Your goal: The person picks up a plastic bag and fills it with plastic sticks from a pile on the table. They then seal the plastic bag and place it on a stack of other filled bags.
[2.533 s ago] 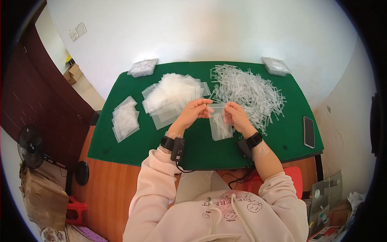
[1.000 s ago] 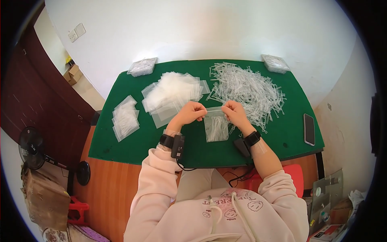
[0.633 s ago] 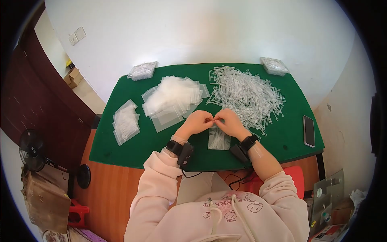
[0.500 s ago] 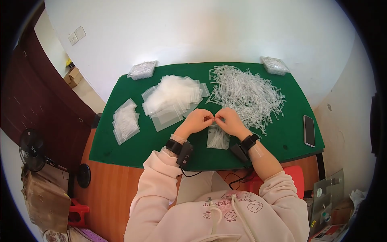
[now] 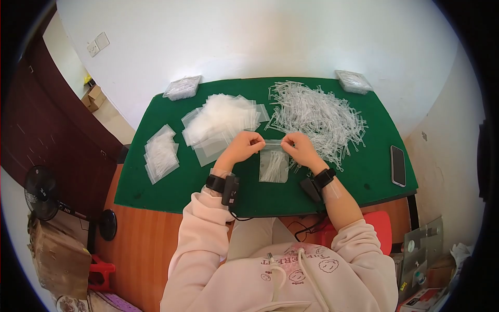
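Observation:
A small clear plastic bag (image 5: 273,167) with several thin clear plastic sticks in it hangs between my hands, over the near middle of the table. My left hand (image 5: 244,146) pinches the left end of its top edge. At the right end, my right hand (image 5: 300,150) pinches the same edge between thumb and finger. Beyond my left hand lies a loose heap of flat clear bags (image 5: 221,118). A large pile of thin clear sticks with looped ends (image 5: 317,117) spreads beyond my right hand.
Filled bags (image 5: 162,156) lie stacked at the left of the green-covered table (image 5: 364,179). Clear boxes stand at the back left (image 5: 182,88) and back right (image 5: 354,81) corners. A phone (image 5: 398,165) rests near the right edge. A black fan (image 5: 41,192) stands left of the table.
My hands have moved apart along the bag's top edge, from nearly touching to its two ends. The bag's upper strip now shows stretched between them.

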Demonstrator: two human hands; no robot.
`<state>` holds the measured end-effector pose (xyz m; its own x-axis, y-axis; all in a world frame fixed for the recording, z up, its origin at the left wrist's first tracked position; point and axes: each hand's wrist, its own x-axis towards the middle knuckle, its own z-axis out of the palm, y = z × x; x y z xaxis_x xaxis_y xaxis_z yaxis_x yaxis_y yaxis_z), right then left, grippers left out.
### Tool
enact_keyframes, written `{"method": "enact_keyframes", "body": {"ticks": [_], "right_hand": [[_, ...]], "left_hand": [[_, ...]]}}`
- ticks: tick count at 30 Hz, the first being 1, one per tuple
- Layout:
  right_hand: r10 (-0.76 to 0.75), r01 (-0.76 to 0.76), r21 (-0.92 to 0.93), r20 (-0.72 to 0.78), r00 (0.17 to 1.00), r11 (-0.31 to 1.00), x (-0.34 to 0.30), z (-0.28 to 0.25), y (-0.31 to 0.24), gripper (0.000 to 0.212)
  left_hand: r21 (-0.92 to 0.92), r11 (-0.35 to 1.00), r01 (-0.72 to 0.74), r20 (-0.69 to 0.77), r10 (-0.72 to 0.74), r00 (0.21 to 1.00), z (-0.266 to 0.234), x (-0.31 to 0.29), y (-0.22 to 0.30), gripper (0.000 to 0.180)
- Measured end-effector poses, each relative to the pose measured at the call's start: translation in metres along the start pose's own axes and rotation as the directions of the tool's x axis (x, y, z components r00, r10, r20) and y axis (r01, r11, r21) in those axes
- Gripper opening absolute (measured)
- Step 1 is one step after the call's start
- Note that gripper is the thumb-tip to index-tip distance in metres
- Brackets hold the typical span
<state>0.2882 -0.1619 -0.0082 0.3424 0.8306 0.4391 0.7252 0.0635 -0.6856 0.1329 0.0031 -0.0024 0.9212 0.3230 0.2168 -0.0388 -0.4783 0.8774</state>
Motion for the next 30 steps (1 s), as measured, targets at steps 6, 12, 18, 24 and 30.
{"method": "enact_keyframes", "body": {"ticks": [6, 12, 18, 24, 30], "right_hand": [[0.204, -0.213, 0.244, 0.062, 0.977, 0.946, 0.002, -0.005, -0.007, 0.013], [0.260, -0.278, 0.554, 0.113, 0.959, 0.785, 0.002, -0.005, 0.004, 0.012], [0.395, -0.459, 0.744, 0.282, 0.874, 0.485, 0.000, -0.002, -0.005, 0.011], [0.376, -0.526, 0.647, 0.370, 0.850, 0.552, -0.004, 0.010, -0.012, 0.015], [0.286, -0.425, 0.628, 0.315, 0.905, 0.652, -0.003, 0.009, -0.010, 0.016]], "left_hand": [[-0.100, 0.995, 0.004, 0.001, -0.004, 1.000, -0.003, -0.002, 0.006, 0.013], [-0.193, 0.981, -0.009, 0.044, 0.018, 0.999, -0.002, 0.000, 0.009, 0.010], [-0.485, 0.875, -0.007, 0.000, 0.009, 1.000, 0.003, -0.001, 0.022, 0.010], [-0.162, 0.901, -0.402, 0.004, 0.408, 0.913, 0.015, -0.002, 0.025, 0.017], [-0.468, 0.883, -0.020, 0.144, 0.098, 0.985, 0.009, -0.005, 0.021, 0.011]]}}
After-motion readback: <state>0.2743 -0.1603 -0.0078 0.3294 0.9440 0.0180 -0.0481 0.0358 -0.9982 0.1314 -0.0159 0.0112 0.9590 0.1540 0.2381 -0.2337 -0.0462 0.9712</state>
